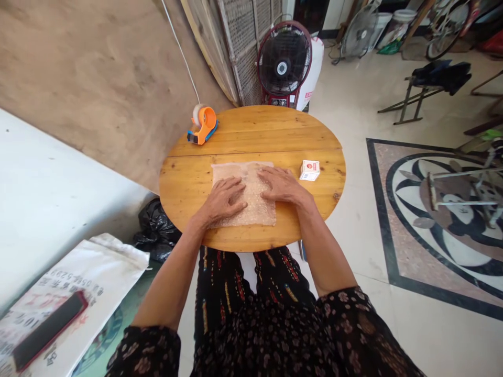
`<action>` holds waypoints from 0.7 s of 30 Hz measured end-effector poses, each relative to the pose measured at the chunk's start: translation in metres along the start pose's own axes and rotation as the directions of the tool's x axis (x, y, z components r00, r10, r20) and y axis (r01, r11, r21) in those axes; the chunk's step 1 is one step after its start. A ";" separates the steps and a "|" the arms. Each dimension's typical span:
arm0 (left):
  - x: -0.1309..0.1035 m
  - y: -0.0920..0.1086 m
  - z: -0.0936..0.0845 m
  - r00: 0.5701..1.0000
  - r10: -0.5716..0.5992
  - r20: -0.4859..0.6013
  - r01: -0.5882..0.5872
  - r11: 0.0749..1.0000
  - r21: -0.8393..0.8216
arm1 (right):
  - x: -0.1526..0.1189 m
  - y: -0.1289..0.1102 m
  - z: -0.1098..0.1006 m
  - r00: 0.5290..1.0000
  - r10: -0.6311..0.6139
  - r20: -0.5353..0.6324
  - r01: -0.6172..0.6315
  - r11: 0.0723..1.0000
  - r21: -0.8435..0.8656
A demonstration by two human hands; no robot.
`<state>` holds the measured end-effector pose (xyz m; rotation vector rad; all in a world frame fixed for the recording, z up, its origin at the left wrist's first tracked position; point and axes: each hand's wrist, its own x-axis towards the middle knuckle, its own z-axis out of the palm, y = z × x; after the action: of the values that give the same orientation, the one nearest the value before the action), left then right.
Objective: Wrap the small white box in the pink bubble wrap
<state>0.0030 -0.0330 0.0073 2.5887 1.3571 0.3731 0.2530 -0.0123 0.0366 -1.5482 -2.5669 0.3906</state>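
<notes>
Round wooden worktop (251, 131), seen from above, person seated at its near edge.

Bubble-wrap sheet (251, 207) lies flat at the middle of the worktop, toward the near edge, roughly square, pinkish-clear.

Left hand (223, 200): palm down, fingers spread, flat on the left half of the sheet. Grip open, nothing held, only pressing.

Right hand (281, 186): palm down on the right half of the sheet, fingers pointing inward toward the left hand. Grip open too, holding nothing. The two hands sit near each other with a strip of bare sheet between them.

Small white box (309, 170) with a red mark stands on the worktop just beside the sheet's far right corner, close to the right hand but apart from it.

Orange tape dispenser (203, 124) sits at the far left rim of the worktop, well apart from both hands.

Around the worktop: a red-framed fan (283, 60) on the floor behind it, a black plastic bag (155, 230) on the floor to the left below the rim, a white printed sack (70, 293) at lower left with a dark flat phone-like item (49, 330) lying on it. Patterned tile inlay (444, 220) on the floor at right.
</notes>
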 end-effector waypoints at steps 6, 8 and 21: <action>-0.013 0.032 0.002 0.998 -0.034 -0.060 0.037 0.998 0.054 | 0.000 -0.001 0.002 0.999 -0.030 -0.044 0.030 1.000 -0.005; -0.019 0.046 0.007 1.000 0.012 -0.023 -0.011 0.999 0.031 | 0.001 -0.001 0.003 0.998 -0.028 -0.051 0.027 1.000 -0.014; -0.046 0.042 0.005 0.999 0.030 -0.034 -0.033 0.994 -0.104 | 0.002 0.001 0.003 0.997 -0.027 -0.068 0.027 1.000 -0.005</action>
<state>0.0117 -0.0945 0.0088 2.5319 1.2726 0.4796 0.2521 -0.0102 0.0335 -1.4995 -2.5363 0.3242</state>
